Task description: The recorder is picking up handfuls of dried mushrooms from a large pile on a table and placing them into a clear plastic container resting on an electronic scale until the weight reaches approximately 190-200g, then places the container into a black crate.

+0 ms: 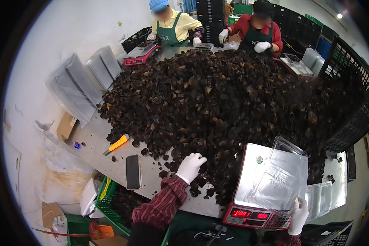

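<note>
My left hand (190, 167), in a white glove, is over the near edge of a large heap of dark dried wood ear fungus (203, 101). Its fingers are half curled, and what lies under the palm is hidden. At the lower right, my gloved right hand (299, 215) grips the near corner of an open clear plastic clamshell box (273, 187). The box lies on the steel pan of a red digital scale (244, 175), its far part jutting past the pan. The scale's red display is lit.
A phone (133, 172) and a yellow utility knife (118, 144) lie on the metal table (160, 187). Stacked clear boxes (319, 198) stand right of the scale. A tilted black crate (353, 101) borders the heap. Two gloved co-workers (173, 29) (259, 29) stand across the table.
</note>
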`<act>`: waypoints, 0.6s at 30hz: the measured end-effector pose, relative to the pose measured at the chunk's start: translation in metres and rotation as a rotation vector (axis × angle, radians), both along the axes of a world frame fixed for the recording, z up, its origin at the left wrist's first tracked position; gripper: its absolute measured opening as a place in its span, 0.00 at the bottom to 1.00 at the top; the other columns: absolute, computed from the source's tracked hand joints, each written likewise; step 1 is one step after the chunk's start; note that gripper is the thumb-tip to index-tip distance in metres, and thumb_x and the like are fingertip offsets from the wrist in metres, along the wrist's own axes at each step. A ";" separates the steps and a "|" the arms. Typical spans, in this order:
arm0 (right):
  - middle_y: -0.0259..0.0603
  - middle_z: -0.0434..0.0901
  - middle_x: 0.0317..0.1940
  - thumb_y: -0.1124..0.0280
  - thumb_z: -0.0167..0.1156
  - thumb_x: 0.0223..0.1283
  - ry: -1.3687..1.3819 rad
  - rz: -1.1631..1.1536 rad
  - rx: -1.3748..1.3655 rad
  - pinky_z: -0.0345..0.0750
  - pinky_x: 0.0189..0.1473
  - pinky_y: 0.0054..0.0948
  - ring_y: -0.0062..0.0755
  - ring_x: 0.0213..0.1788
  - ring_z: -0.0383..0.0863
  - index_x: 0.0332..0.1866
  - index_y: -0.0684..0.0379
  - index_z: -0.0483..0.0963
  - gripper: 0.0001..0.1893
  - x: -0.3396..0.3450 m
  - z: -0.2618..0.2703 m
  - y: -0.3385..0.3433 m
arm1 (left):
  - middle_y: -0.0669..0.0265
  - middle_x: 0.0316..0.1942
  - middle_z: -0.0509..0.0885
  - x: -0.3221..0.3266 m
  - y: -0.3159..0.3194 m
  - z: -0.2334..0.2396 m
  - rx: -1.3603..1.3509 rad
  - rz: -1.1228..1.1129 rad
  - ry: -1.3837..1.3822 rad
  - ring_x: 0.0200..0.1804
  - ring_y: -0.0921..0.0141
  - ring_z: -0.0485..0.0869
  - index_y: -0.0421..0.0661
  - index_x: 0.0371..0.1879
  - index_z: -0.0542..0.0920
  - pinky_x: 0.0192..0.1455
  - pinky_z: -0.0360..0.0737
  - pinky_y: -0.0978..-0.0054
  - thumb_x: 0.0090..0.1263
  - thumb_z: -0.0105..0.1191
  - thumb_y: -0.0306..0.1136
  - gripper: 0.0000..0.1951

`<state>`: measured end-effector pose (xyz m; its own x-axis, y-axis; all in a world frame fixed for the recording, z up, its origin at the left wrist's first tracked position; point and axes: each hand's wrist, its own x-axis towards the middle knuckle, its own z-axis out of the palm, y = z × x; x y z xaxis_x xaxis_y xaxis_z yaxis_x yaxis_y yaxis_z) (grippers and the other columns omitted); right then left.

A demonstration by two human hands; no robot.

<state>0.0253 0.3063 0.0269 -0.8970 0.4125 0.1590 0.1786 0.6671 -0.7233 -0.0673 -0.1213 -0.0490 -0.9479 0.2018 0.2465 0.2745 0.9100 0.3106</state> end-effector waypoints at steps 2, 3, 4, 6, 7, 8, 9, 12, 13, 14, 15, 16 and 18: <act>0.32 0.70 0.20 0.67 0.63 0.63 0.002 0.030 0.023 0.65 0.25 0.23 0.19 0.23 0.66 0.49 0.67 0.76 0.15 0.001 -0.007 0.005 | 0.61 0.39 0.78 0.001 -0.005 -0.007 0.136 0.006 -0.005 0.47 0.59 0.79 0.48 0.40 0.81 0.49 0.78 0.64 0.55 0.55 0.21 0.13; 0.32 0.70 0.20 0.67 0.63 0.63 -0.004 0.037 0.036 0.65 0.25 0.23 0.19 0.23 0.66 0.49 0.67 0.76 0.15 0.003 -0.009 0.008 | 0.62 0.38 0.78 0.000 -0.003 0.006 0.251 0.034 0.010 0.45 0.59 0.79 0.47 0.37 0.81 0.47 0.78 0.66 0.55 0.54 0.20 0.12; 0.33 0.72 0.22 0.67 0.64 0.63 -0.104 -0.047 -0.143 0.66 0.26 0.24 0.21 0.23 0.67 0.48 0.68 0.76 0.15 0.002 -0.008 0.007 | 0.62 0.38 0.78 -0.003 -0.003 0.018 0.268 0.045 0.032 0.45 0.59 0.80 0.47 0.37 0.81 0.46 0.78 0.66 0.56 0.54 0.19 0.11; 0.34 0.74 0.24 0.68 0.64 0.62 -0.062 -0.014 -0.054 0.67 0.27 0.24 0.21 0.23 0.68 0.49 0.69 0.76 0.15 0.001 -0.014 0.012 | 0.61 0.38 0.78 -0.016 -0.005 0.030 0.298 0.082 0.054 0.45 0.58 0.80 0.47 0.38 0.81 0.46 0.78 0.66 0.57 0.54 0.20 0.11; 0.35 0.75 0.24 0.69 0.64 0.62 -0.043 0.013 -0.012 0.68 0.28 0.23 0.21 0.23 0.68 0.49 0.69 0.76 0.15 0.000 -0.018 0.014 | 0.61 0.40 0.78 -0.024 -0.010 0.026 0.289 0.095 0.090 0.45 0.57 0.80 0.47 0.39 0.81 0.46 0.78 0.64 0.57 0.55 0.20 0.12; 0.35 0.75 0.25 0.69 0.63 0.62 -0.033 0.029 -0.032 0.68 0.27 0.23 0.21 0.23 0.68 0.49 0.69 0.76 0.15 -0.001 -0.024 0.016 | 0.61 0.41 0.77 -0.031 -0.014 0.024 0.263 0.111 0.123 0.45 0.57 0.80 0.47 0.39 0.81 0.47 0.78 0.63 0.56 0.55 0.20 0.12; 0.35 0.76 0.25 0.70 0.63 0.63 -0.019 0.036 -0.048 0.68 0.26 0.22 0.20 0.23 0.69 0.49 0.69 0.75 0.15 -0.003 -0.030 0.019 | 0.61 0.42 0.77 -0.040 -0.014 0.019 0.242 0.119 0.157 0.46 0.56 0.80 0.48 0.39 0.81 0.47 0.78 0.62 0.56 0.55 0.20 0.12; 0.36 0.76 0.25 0.71 0.62 0.63 -0.103 0.004 -0.234 0.68 0.23 0.20 0.19 0.21 0.71 0.50 0.69 0.75 0.15 -0.007 -0.009 0.001 | 0.60 0.44 0.77 -0.054 -0.024 -0.007 0.195 0.124 0.028 0.44 0.57 0.81 0.47 0.36 0.80 0.46 0.78 0.62 0.53 0.55 0.18 0.13; 0.36 0.76 0.24 0.71 0.62 0.64 -0.153 -0.023 -0.320 0.68 0.21 0.19 0.18 0.21 0.71 0.50 0.69 0.75 0.14 -0.008 -0.001 -0.005 | 0.60 0.44 0.77 -0.055 -0.026 -0.006 0.188 0.123 -0.039 0.44 0.57 0.81 0.47 0.35 0.80 0.46 0.78 0.62 0.52 0.55 0.18 0.13; 0.36 0.76 0.23 0.71 0.61 0.64 -0.180 -0.032 -0.359 0.67 0.18 0.18 0.17 0.18 0.72 0.50 0.70 0.75 0.14 -0.009 0.000 -0.004 | 0.59 0.40 0.79 -0.057 -0.027 -0.005 0.260 0.111 -0.034 0.42 0.57 0.81 0.46 0.32 0.79 0.44 0.78 0.64 0.49 0.53 0.18 0.12; 0.36 0.75 0.23 0.72 0.61 0.64 -0.178 -0.037 -0.366 0.67 0.18 0.18 0.17 0.18 0.71 0.50 0.70 0.75 0.14 -0.010 0.001 -0.004 | 0.60 0.38 0.79 -0.057 -0.025 0.002 0.316 0.096 -0.021 0.41 0.58 0.81 0.45 0.32 0.79 0.44 0.78 0.65 0.49 0.53 0.18 0.11; 0.35 0.75 0.22 0.72 0.61 0.64 -0.175 -0.043 -0.377 0.66 0.18 0.18 0.16 0.17 0.71 0.50 0.70 0.75 0.14 -0.010 0.003 -0.005 | 0.60 0.37 0.79 -0.056 -0.022 0.013 0.369 0.082 -0.007 0.41 0.58 0.81 0.44 0.31 0.80 0.43 0.78 0.66 0.49 0.53 0.18 0.11; 0.35 0.75 0.22 0.72 0.60 0.65 -0.158 -0.047 -0.398 0.65 0.18 0.18 0.15 0.17 0.70 0.50 0.70 0.75 0.13 -0.011 0.006 -0.008 | 0.62 0.33 0.81 -0.053 -0.004 0.041 0.481 0.002 0.065 0.38 0.61 0.82 0.43 0.31 0.80 0.42 0.77 0.70 0.49 0.53 0.18 0.10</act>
